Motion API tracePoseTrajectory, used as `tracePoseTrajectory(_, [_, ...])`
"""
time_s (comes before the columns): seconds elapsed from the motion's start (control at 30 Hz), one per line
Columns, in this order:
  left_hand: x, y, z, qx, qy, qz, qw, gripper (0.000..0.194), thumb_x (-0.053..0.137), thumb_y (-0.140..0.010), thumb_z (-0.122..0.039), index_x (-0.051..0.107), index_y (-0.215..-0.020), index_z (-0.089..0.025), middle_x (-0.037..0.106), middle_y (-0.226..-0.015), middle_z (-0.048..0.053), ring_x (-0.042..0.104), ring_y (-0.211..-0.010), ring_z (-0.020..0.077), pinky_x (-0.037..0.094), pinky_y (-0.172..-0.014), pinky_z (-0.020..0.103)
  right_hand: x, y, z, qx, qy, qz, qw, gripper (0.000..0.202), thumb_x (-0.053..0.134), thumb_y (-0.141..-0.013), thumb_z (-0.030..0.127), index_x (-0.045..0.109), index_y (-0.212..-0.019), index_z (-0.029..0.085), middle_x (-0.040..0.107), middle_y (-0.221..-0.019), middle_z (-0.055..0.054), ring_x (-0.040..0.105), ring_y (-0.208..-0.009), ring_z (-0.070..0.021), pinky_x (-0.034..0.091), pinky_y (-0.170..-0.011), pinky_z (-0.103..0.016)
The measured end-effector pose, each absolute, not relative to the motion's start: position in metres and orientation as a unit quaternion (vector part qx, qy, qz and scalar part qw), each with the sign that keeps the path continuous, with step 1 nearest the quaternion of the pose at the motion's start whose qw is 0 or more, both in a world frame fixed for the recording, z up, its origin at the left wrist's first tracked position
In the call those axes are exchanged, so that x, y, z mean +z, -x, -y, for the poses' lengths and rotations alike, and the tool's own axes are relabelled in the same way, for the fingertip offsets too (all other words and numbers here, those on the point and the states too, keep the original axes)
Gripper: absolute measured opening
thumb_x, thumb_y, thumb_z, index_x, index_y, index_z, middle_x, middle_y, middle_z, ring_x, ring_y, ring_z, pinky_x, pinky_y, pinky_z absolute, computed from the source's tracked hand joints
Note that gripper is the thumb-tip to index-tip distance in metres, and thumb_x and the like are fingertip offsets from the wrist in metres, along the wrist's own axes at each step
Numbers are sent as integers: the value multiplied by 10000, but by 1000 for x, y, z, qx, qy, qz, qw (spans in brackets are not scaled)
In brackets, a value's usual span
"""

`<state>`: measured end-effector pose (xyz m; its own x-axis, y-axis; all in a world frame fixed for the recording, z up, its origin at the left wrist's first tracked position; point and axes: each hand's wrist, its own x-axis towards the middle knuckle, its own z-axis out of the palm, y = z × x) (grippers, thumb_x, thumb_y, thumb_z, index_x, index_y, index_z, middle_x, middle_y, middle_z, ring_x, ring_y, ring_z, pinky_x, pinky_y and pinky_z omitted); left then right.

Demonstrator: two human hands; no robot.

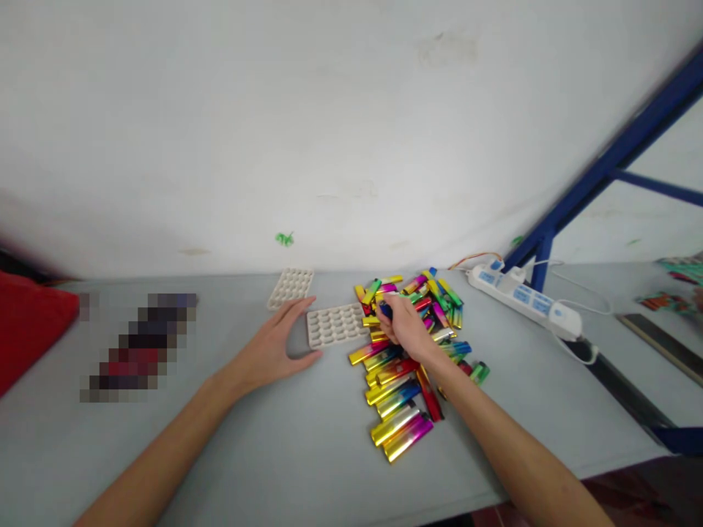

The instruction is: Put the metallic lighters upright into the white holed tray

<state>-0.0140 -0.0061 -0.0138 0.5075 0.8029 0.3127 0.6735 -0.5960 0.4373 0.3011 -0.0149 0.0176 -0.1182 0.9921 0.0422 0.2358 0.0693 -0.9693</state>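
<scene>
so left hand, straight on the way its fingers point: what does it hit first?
Left hand fingers point toward the near tray; its near-left edge comes first, probably already touching. Depth is unclear.

trays (336, 325): 2 | lighters (403, 366): roughly 40, piled | power strip (524, 298): 1

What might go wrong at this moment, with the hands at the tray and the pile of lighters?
1. The right hand reaches into a loose pile of lighters; neighbours may get knocked and slide apart.
2. The left hand only rests at the edge of the near tray, so the tray might shift when a lighter is pushed in.
3. Some lighters lie close to the table's front edge and could possibly roll off.
</scene>
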Motion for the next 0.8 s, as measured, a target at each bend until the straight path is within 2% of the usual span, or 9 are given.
tracePoseTrajectory(0.1, [-13, 19, 7, 255, -857, -431, 121, 830, 821, -995, -555, 532, -1719, -269, 666, -1715, 140, 672, -1569, 373, 532, -1371, 532, 23, -300, 17, 491, 521, 551, 428, 480, 439, -1036, 566, 420, -636, 301, 340, -501, 68, 271, -460, -124, 218, -463, -284])
tracePoseTrajectory(0.3, [-11, 17, 8, 281, -858, -418, 102, 674, 828, -988, -585, 696, -1577, -287, 718, -1596, 134, 708, -1492, 384, 556, -1341, 552, 28, -296, 19, 503, 530, 522, 440, 612, 477, -1018, 739, 449, -596, 297, 345, -487, 66, 272, -455, -115, 231, -459, -283])
tracePoseTrajectory(0.4, [-13, 17, 9, 290, -852, -427, 84, 620, 844, -977, -600, 749, -1502, -284, 737, -1505, 132, 741, -1409, 384, 604, -1280, 550, 26, -297, 17, 490, 529, 537, 438, 635, 466, -1028, 756, 457, -588, 297, 358, -477, 60, 291, -448, -119, 248, -465, -292])
tracePoseTrajectory(0.6, [-20, 17, 5, 276, -846, -448, 90, 644, 844, -974, -642, 750, -1493, -272, 749, -1468, 130, 742, -1388, 391, 589, -1298, 560, 22, -299, 16, 464, 525, 566, 435, 645, 464, -1060, 764, 446, -614, 299, 369, -491, 53, 309, -462, -132, 241, -480, -302])
tracePoseTrajectory(0.7, [-22, 15, 5, 266, -848, -447, 103, 675, 807, -998, -671, 729, -1523, -254, 739, -1517, 146, 729, -1424, 397, 577, -1314, 566, 22, -296, 16, 477, 515, 555, 446, 715, 475, -1049, 861, 455, -613, 295, 353, -516, 54, 310, -478, -134, 246, -486, -306])
tracePoseTrajectory(0.8, [-23, 10, 5, 262, -848, -446, 115, 688, 807, -999, -662, 715, -1537, -242, 736, -1545, 152, 719, -1454, 392, 563, -1333, 555, 21, -292, 16, 497, 499, 540, 462, 781, 488, -995, 997, 533, -685, 282, 355, -554, 64, 334, -506, -144, 268, -506, -309])
